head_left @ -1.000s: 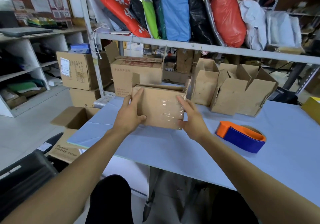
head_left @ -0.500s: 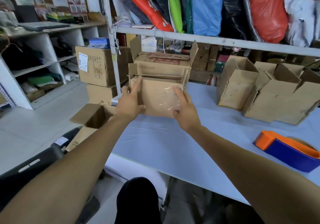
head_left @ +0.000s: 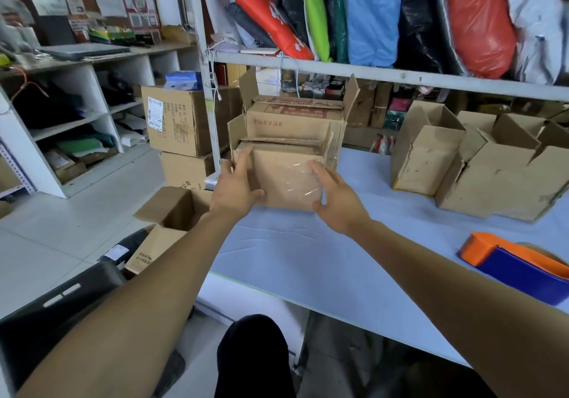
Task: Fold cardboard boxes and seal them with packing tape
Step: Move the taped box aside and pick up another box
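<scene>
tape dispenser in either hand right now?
No: the tape dispenser lies on the table to the right, while the left hand and right hand are both on the taped box.

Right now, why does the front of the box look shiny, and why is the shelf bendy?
Head view: clear packing tape on the small cardboard box catches the room light, so it glares; the wide-angle lens bows the metal shelf rail; both forearms look stretched near the bottom edge.
</scene>
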